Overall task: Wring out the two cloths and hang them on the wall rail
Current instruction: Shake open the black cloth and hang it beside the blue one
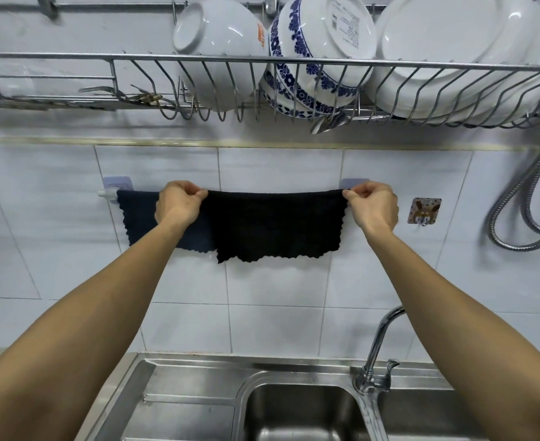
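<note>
A black cloth (275, 224) hangs spread across the wall rail (106, 193) on the tiled wall. My left hand (179, 203) pinches its upper left corner and my right hand (373, 205) pinches its upper right corner. A dark blue cloth (139, 218) hangs over the rail's left part, partly behind my left hand and overlapped by the black cloth. Most of the rail is hidden under the cloths; only its white left end shows.
A wire dish rack (71, 62) with bowls (217, 36) and plates (459, 52) hangs above the rail. A steel sink (198, 396) and a tap (380, 345) lie below. A metal shower hose (529, 186) loops at the right, next to a small adhesive hook (423, 211).
</note>
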